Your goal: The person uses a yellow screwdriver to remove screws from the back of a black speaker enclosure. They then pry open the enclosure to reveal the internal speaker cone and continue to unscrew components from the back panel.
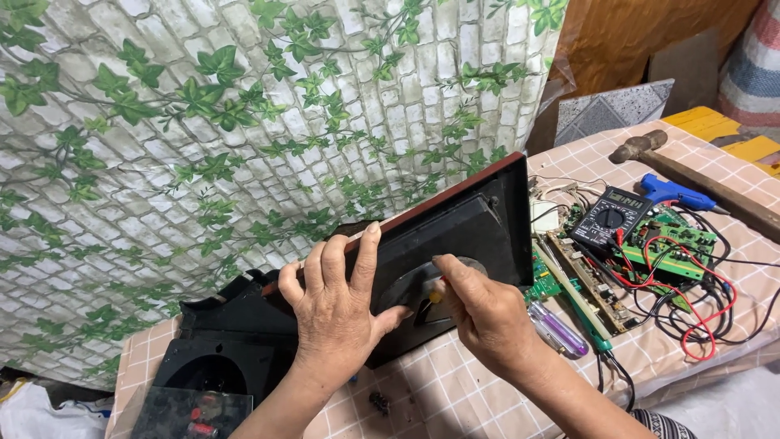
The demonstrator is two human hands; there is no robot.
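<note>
Black panel (pixel 455 236) with a red-brown edge stands tilted on the checked table cloth (pixel 455 390), near the middle. The left hand (pixel 337 313) grips its top edge, fingers curled over it. The right hand (pixel 487 313) is closed around a small tool with a yellow bit, its tip at the round metal part on the panel. I think the work is partway: another black shell (pixel 219 349) lies apart at the left, and small dark screws (pixel 379 401) sit loose on the cloth. No packages show. To the right lie a black meter (pixel 609 215), green boards (pixel 674 244), red and black wires, a hammer (pixel 650 150).
</note>
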